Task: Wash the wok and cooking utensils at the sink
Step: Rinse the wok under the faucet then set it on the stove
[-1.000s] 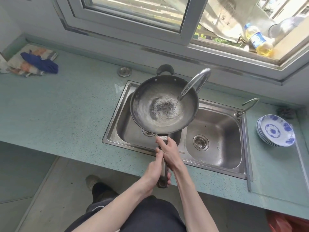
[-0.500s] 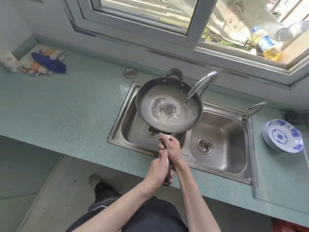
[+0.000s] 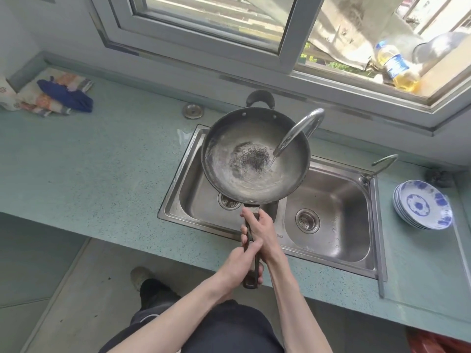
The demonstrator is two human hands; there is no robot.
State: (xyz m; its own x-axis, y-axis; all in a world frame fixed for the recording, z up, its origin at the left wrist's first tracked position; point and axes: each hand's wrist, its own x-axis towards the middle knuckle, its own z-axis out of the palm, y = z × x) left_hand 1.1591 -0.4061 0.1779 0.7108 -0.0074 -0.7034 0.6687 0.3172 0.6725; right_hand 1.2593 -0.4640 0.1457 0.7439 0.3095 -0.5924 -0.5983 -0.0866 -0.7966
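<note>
A dark round wok [image 3: 254, 138] hangs level over the left basin of the steel double sink [image 3: 331, 253], with dark specks and shallow water in its middle. The curved faucet [image 3: 297, 131] runs a thin stream into the wok's right side. My right hand [image 3: 262, 230] grips the long handle just below the wok's rim. My left hand [image 3: 242, 263] grips the same handle lower down, near its end. A small black loop handle sticks out at the wok's far side.
A stack of blue-and-white plates [image 3: 423, 205] stands on the counter right of the sink. Folded cloths [image 3: 54, 94] lie at the far left. A sink strainer plug [image 3: 193, 110] rests behind the left basin. An oil bottle [image 3: 397, 67] lies on the window sill.
The water in the wok has shifted around as the wok is swirled slightly. Both hands keep their grip on the handle. The view has drifted a little.
</note>
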